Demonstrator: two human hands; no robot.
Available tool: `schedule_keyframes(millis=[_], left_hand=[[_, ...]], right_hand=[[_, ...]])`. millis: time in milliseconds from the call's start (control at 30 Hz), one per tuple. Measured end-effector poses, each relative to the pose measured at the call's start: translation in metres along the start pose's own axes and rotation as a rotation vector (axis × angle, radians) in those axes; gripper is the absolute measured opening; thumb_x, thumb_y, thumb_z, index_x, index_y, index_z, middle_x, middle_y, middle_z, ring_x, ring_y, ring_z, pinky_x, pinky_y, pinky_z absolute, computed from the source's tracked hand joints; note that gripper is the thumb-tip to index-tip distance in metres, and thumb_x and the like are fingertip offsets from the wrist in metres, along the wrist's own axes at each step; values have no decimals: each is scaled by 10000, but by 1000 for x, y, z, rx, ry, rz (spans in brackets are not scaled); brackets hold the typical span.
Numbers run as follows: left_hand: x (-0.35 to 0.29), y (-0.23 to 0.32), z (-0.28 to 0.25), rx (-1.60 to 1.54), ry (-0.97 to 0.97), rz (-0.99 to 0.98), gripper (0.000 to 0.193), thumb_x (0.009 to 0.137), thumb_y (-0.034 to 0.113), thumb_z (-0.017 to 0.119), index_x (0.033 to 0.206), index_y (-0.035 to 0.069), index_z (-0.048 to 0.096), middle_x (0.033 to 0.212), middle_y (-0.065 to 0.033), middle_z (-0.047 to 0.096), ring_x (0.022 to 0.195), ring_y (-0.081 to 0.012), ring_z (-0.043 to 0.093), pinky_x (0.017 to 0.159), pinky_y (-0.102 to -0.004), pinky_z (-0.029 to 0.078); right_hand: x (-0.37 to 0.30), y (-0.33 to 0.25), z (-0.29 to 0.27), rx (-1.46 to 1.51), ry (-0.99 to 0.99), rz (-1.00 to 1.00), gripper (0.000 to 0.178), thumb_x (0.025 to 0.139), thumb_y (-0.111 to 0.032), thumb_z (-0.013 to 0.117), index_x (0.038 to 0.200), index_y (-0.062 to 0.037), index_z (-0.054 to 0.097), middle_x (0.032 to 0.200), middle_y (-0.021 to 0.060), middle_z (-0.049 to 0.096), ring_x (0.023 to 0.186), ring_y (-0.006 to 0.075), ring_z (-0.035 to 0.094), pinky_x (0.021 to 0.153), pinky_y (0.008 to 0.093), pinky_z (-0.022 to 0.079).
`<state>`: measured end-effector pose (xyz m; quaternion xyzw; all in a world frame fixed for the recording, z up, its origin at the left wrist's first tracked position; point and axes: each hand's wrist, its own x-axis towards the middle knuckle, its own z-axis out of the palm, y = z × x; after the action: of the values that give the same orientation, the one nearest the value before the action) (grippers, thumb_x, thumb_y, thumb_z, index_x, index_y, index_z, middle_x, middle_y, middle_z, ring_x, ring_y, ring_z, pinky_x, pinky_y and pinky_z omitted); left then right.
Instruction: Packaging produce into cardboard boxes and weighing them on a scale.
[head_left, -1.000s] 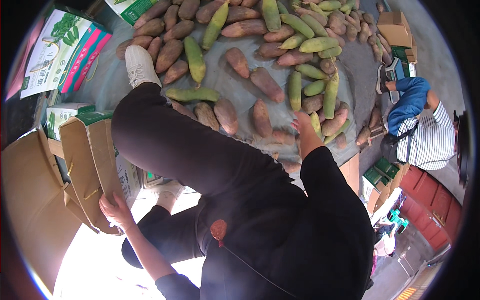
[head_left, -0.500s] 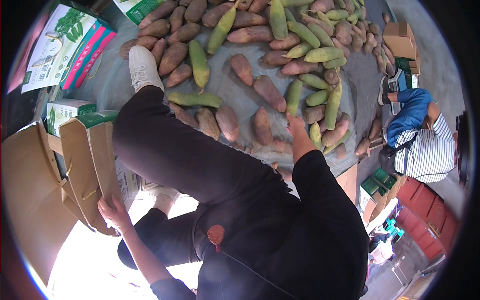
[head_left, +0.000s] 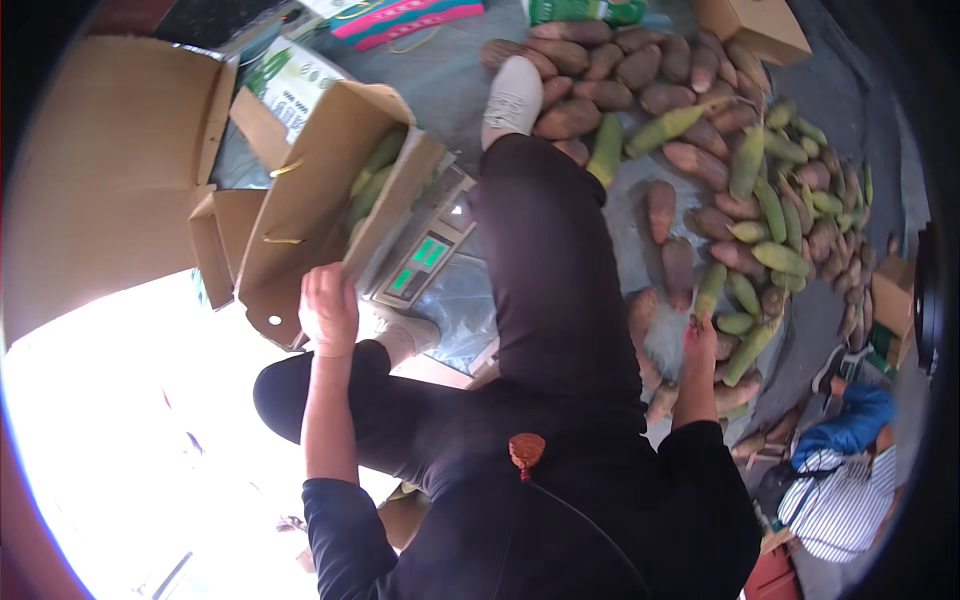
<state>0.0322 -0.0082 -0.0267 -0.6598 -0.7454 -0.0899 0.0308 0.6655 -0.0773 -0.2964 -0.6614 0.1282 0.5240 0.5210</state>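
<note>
Far left: a large flattened cardboard sheet, plain brown and matte, cut off by the rim of the view. The near left floor is washed out by glare; nothing can be made out there.

My left hand rests on the near edge of an open cardboard box. The fingers curl over the flap and clamp on it. The box is tilted, its opening facing right. Green corn ears lie inside, husks ribbed; most of the load is hidden by the box wall.

Just right of the box sits a platform scale, metal-grey, with a green display. My leg covers its right part.

My dark trousers fill the centre. One leg extends far, ending in a white shoe.

My right hand reaches to the pile on the grey floor sheet. The fingers point down onto a green corn ear; whether they grip it cannot be told. Reddish-brown sweet potatoes, oblong and dusty, lie mixed with further ears.

Near right: a person in a striped shirt, partly cut off.
</note>
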Motion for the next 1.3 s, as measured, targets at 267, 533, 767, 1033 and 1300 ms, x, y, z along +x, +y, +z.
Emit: schedule_keyframes(millis=[267,533,767,1033,1300], left_hand=[[2,5,-4,-79,18,22,196,731,52,610,921,47,560,815,-118,543,788,-313,534,684,-414,448],[-2,-9,-1,-53,9,23,201,763,68,583,956,24,547,868,-153,538,847,-349,518,727,-439,435],[-1,-5,-1,-104,37,75,197,788,83,563,959,-5,522,856,-178,520,842,-377,509,728,-460,411],[3,-2,4,-91,35,85,217,815,148,558,953,-15,522,876,-186,520,858,-387,510,756,-475,407],[-1,-7,9,-10,66,63,273,822,181,576,988,-30,531,937,-204,548,915,-388,532,808,-464,427]], right_hand=[[-79,-50,96,-514,-367,-480,211,872,-208,593,1015,-55,569,857,2,584,719,99,534,634,235,411],[-227,-127,345,-857,-925,-589,330,798,-171,644,1086,-17,597,865,-9,586,753,79,525,673,220,420],[-323,-65,501,-1142,-1536,-462,304,748,-271,701,885,-4,652,736,36,625,636,93,574,554,230,451],[-339,-26,520,-1021,-1567,-1000,494,802,-359,638,1124,10,573,998,164,650,924,263,619,784,332,472],[-189,-51,333,-850,-638,-868,266,788,-189,616,970,4,625,866,90,648,790,140,601,679,290,484]])
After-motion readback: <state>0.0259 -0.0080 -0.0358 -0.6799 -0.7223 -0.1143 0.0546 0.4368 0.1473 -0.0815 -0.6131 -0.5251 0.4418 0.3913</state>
